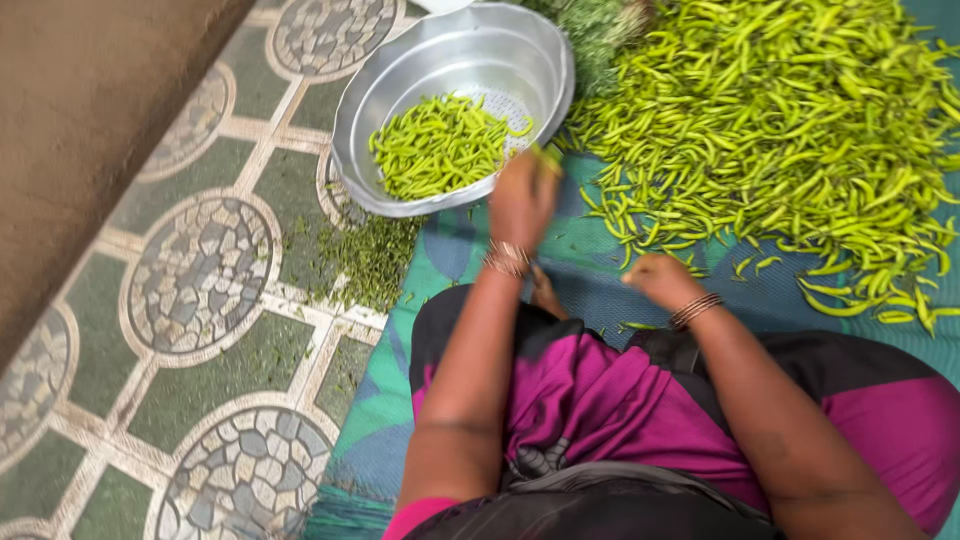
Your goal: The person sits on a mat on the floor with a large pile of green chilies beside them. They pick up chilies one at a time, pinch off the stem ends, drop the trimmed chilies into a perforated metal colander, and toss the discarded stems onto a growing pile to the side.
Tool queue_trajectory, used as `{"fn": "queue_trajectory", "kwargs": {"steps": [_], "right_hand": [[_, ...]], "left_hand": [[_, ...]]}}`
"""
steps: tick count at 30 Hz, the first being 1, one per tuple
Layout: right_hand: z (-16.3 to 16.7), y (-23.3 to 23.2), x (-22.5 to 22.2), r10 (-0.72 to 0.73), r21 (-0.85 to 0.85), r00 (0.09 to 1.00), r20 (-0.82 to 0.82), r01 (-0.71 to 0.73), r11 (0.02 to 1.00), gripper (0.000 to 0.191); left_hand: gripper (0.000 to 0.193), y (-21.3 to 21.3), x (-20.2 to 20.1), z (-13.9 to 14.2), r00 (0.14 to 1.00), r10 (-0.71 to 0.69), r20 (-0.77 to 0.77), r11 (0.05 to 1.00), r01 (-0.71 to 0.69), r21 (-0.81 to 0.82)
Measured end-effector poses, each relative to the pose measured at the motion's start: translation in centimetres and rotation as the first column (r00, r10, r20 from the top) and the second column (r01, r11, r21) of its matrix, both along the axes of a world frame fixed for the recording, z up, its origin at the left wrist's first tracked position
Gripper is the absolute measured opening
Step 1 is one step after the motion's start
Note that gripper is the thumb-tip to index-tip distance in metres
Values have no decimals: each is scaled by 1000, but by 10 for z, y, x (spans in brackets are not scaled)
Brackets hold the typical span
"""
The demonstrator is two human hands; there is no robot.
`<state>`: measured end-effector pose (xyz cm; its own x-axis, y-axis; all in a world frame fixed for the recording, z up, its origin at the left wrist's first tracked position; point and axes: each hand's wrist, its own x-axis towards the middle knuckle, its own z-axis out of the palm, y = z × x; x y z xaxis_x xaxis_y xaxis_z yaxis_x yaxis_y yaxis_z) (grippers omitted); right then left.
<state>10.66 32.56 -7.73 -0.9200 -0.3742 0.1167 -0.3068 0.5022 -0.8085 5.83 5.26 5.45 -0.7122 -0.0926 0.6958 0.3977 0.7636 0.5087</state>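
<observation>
Left hand pinches a green chilli at the metal bowl's five o'clock rim; right hand loosely closed.

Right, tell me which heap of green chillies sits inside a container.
The smaller heap, lying in the round metal bowl by the left hand. The far larger heap is spread loose on the mat.

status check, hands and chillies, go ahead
left hand holds a slim green chilli at round metal bowl rim; right hand closed, contents unseen; nothing blocking.
</observation>
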Motion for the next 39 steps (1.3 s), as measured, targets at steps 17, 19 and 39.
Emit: {"fn": "queue_trajectory", "kwargs": {"steps": [17,19,39], "right_hand": [[22,-91,-57,-169,510,984,59,116,852,35],[25,-140,-50,21,205,1000,-21,-16,979,30],[-59,-1,49,215,822,864,455,-501,272,26]], "left_hand": [[27,49,43,-21,954,-157,257,985,169,-22],[26,39,37,-25,964,-118,237,989,137,-62],[39,16,26,-70,437,-41,899,892,420,-164]]}}
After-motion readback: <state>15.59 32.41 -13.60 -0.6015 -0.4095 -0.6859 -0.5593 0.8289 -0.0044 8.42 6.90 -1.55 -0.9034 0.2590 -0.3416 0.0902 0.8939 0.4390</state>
